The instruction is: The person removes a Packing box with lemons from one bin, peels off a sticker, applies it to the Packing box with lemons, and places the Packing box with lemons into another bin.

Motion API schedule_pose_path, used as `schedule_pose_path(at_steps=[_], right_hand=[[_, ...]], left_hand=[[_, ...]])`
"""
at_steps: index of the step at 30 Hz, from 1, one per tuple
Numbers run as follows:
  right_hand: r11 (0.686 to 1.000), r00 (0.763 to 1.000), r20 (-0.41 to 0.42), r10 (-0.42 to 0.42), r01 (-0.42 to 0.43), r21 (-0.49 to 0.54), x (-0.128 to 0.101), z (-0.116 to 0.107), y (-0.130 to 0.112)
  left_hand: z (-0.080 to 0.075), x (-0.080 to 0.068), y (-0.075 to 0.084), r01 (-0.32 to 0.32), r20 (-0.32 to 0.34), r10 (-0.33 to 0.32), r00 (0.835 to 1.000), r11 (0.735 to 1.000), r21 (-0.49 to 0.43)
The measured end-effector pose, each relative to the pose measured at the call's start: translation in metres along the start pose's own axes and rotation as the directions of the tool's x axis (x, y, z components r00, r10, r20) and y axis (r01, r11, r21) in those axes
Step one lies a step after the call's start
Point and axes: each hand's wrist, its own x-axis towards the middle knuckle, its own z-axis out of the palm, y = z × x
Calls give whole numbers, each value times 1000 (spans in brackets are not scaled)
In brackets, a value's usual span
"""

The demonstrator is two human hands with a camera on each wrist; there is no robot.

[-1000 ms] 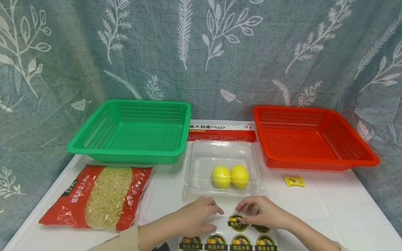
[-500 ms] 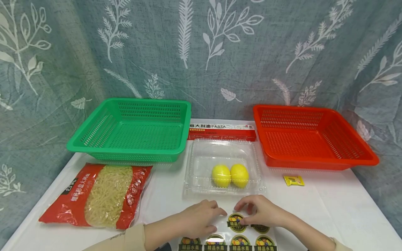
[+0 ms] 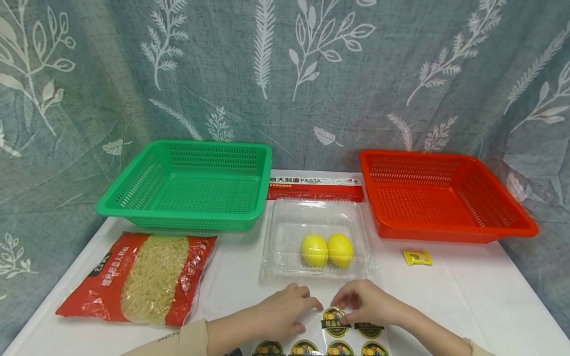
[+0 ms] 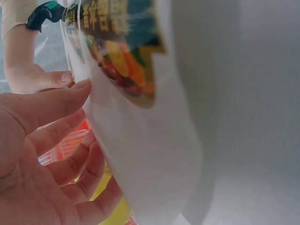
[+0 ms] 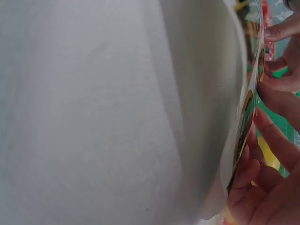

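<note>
A white sheet of round fruit stickers (image 3: pixel 311 341) lies at the table's near edge. My left hand (image 3: pixel 285 310) rests on its left part, with one fingertip against a black and gold sticker (image 3: pixel 335 316). My right hand (image 3: pixel 362 304) pinches that sticker at its right edge. In the left wrist view the sticker sheet (image 4: pixel 154 154) curves up close before my left hand (image 4: pixel 47 154), whose thumb touches it. The right wrist view has the sticker sheet (image 5: pixel 140 117) edge-on beside my right hand (image 5: pixel 276 154).
Just beyond the hands stands a clear clamshell box (image 3: pixel 318 217) holding two lemons (image 3: pixel 327 250). Behind it lies a red pasta box (image 3: pixel 313 188). A green basket (image 3: pixel 178 211) sits back left, a red basket (image 3: pixel 445 232) back right. A pasta bag (image 3: pixel 142 279) lies left, a yellow sachet (image 3: pixel 417 257) right.
The two hands have drawn closer together around the top sticker. The sheet has slid a little toward me, so less of its bottom row shows.
</note>
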Motion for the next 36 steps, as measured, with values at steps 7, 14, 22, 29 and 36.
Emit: schedule_pose_path(at_steps=[7, 14, 22, 29, 36], right_hand=[[1000, 1000, -16, 9, -10, -17, 1, 1, 1], [1000, 1000, -24, 5, -5, 2, 2, 2, -1], [999, 999, -27, -29, 30, 44, 0, 2, 0], [997, 999, -32, -41, 42, 59, 0, 3, 1], [996, 998, -39, -42, 45, 74, -1, 4, 0]], left_hand=[[-2, -1, 1, 11, -3, -12, 1000, 999, -30], [0, 0, 0, 17, -4, -17, 1000, 999, -41], [-1, 1, -1, -12, -12, 11, 1000, 1000, -29], [-1, 1, -2, 1, -6, -1, 1000, 1000, -12], [0, 1, -3, -4, -12, 4, 1000, 1000, -3]])
